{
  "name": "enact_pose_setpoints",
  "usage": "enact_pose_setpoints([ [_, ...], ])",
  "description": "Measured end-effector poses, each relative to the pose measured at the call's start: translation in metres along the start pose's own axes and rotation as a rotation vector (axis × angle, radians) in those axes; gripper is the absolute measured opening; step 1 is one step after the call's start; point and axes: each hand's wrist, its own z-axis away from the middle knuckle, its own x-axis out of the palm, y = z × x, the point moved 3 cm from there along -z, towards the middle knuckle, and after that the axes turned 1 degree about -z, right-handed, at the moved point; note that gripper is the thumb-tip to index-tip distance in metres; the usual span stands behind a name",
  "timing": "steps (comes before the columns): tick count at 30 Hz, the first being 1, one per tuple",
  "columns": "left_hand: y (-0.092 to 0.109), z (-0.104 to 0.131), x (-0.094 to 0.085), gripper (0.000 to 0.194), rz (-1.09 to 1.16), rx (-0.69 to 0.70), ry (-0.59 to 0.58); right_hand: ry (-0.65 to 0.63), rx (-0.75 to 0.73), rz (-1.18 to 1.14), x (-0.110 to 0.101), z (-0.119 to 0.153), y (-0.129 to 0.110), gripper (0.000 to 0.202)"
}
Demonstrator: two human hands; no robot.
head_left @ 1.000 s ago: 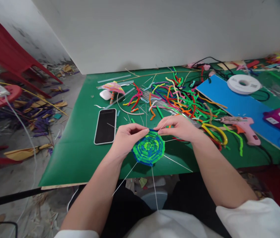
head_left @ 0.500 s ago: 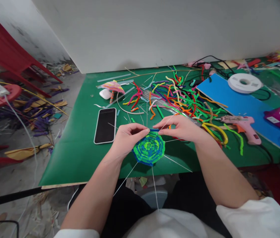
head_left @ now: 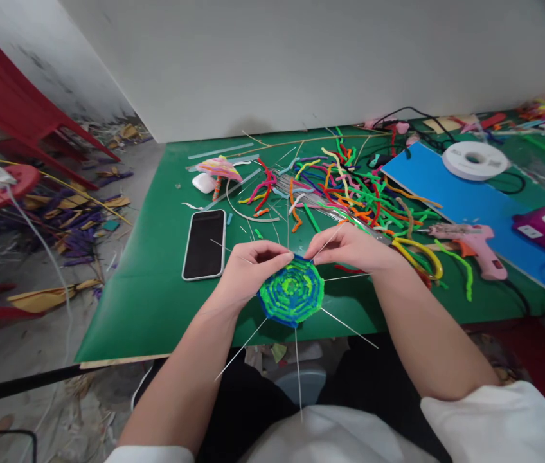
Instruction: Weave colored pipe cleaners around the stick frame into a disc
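A round woven disc of green and blue pipe cleaners hangs over the table's front edge, with thin pale wire spokes sticking out around it. My left hand pinches its upper left rim between thumb and fingers. At the upper right rim, my right hand has its thumb and fingertips closed on the edge, where a blue strand and a spoke meet. The exact hold of the right fingertips is partly hidden.
Left of the disc lies a phone; behind it stands a small pink-and-yellow umbrella shape. Loose pipe cleaners pile up behind my hands. On the right are yellow-handled scissors, a pink glue gun, a blue board and a white spool.
The disc has turned slightly and its spokes have shifted. My right fingertips have moved a little right and down, and the blue strand that stretched between both hands now lies along the rim.
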Motion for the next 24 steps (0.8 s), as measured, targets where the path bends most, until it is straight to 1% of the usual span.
enact_pose_setpoints([
  [3, 0.001, 0.000, 0.000, 0.016, 0.012, 0.001, -0.009, 0.011, -0.009, -0.087, 0.002, -0.003, 0.005, 0.013],
  [6, 0.001, 0.000, 0.000, 0.015, 0.014, 0.010, -0.004, 0.007, -0.013, -0.095, 0.004, -0.004, 0.005, 0.015],
  [9, 0.001, 0.001, 0.000, 0.016, 0.008, 0.021, 0.016, 0.005, -0.038, -0.024, 0.005, -0.003, 0.003, 0.019],
  [16, 0.002, 0.001, 0.000, 0.017, 0.010, 0.041, 0.041, -0.004, -0.207, 0.155, 0.003, 0.000, -0.004, 0.022],
  [24, 0.002, 0.001, 0.001, 0.013, 0.044, 0.042, 0.025, 0.013, -0.246, 0.182, 0.004, 0.001, -0.006, 0.020],
])
